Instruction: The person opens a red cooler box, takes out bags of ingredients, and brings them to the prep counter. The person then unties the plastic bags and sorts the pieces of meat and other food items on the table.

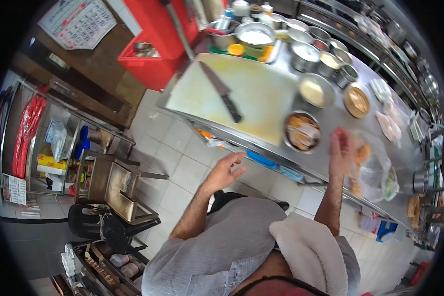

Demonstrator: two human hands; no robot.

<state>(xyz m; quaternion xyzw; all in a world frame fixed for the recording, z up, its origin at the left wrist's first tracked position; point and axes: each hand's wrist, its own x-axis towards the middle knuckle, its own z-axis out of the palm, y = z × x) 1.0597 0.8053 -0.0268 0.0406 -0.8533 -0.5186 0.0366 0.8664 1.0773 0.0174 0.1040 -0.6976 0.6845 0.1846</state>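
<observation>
White towel (311,249) over shoulder (348,249), likely for handy wiping.
Spreads left hand (225,172) loosely, empty; has right hand (341,148) near clear plastic bag (378,172), too blurred to tell grip.

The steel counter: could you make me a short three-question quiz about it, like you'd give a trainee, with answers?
1. True or false: the knife lies on the cutting board.
2. Which of the person's hands is nearer the clear plastic bag?
3. The open container near the cutting board's far left corner is: A) green, B) red, C) blue?

Key: 1. True. 2. The right hand. 3. B.
</observation>
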